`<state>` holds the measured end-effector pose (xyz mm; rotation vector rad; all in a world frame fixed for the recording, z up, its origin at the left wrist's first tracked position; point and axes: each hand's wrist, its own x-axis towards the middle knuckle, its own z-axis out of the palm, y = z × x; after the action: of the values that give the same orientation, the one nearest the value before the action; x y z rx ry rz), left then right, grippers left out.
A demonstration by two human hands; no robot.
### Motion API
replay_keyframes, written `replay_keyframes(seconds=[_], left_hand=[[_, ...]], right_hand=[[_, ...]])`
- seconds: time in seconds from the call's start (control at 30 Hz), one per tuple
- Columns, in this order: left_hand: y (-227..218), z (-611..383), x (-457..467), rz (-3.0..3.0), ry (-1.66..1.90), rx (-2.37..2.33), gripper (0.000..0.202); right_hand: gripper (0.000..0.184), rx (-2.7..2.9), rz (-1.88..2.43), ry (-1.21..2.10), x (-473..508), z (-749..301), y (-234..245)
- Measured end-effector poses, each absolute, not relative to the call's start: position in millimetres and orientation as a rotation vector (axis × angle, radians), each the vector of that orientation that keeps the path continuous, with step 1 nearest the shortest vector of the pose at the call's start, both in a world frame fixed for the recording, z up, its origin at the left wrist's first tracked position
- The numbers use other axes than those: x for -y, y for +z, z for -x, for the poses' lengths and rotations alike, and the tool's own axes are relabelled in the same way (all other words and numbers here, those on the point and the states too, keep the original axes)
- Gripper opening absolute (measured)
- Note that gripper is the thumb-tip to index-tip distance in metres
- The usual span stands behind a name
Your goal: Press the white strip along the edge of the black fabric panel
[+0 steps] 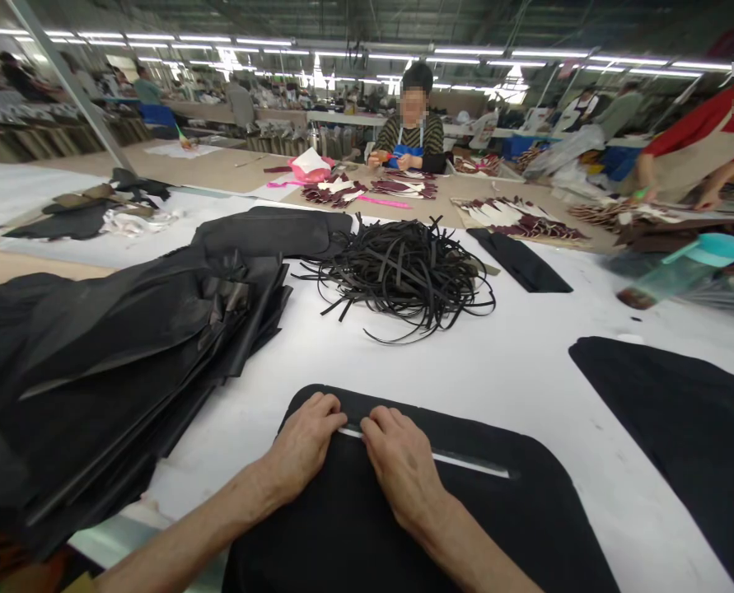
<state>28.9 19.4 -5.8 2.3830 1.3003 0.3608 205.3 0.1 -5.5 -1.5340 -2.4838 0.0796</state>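
1. Panel, black, flat beneath left hand and right hand.
2. Each curls at the panel's white slot; pinching or just pressing, I cannot tell.
3. Black strips heaped beyond the grip.

You're at a white-topped table, w/ a brown worktop running across beyond it & a long pale bench farther back. Overhead you've got a dark ceiling w/ rows of fluoro strip lights running side to side, all looking lit, plus v. bright patches at the far end, poss. windows but too blown out to tell. To your L a pale pole slants up from near the table's far side, w/ a blue item past it that's too small to ID; the deep bkgd is too blurry for detail.
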Motion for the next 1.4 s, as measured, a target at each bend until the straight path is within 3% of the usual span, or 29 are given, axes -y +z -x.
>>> replay_keyframes(seconds=[0.27, 0.4, 0.53, 0.7, 0.9, 1.03, 1.4], left_hand=[[-4, -31, -21, -2.444, 0.335, -1.257, 0.025], [-7, -31, -27, -2.497, 0.327, -1.222, 0.016], [-15, -32, -31, -2.551, 0.355, -1.207, 0.022], [-20, -32, -28, -2.587, 0.415, -1.21, 0.023], [-21, -34, -26, -2.596, 0.409, -1.26, 0.018], [-20, -34, -26, -2.61, 0.402, -1.273, 0.019], [-16, -35, -30, -2.538, 0.373, -1.299, 0.022]], right_hand=[[0.013, 2.647, 1.283, -0.222, -4, -202, -25], [0.009, 2.632, 1.359, -0.007, -13, -205, -17], [0.014, 2.611, 1.381, 0.15, -22, -210, -10], [0.015, 2.56, 1.421, 0.214, -21, -213, -9], [0.003, 2.528, 1.436, 0.157, -11, -209, -15], [0.009, 2.535, 1.457, 0.031, -6, -215, -20], [0.016, 2.213, 1.728, 0.244, 9, -257, -16]])
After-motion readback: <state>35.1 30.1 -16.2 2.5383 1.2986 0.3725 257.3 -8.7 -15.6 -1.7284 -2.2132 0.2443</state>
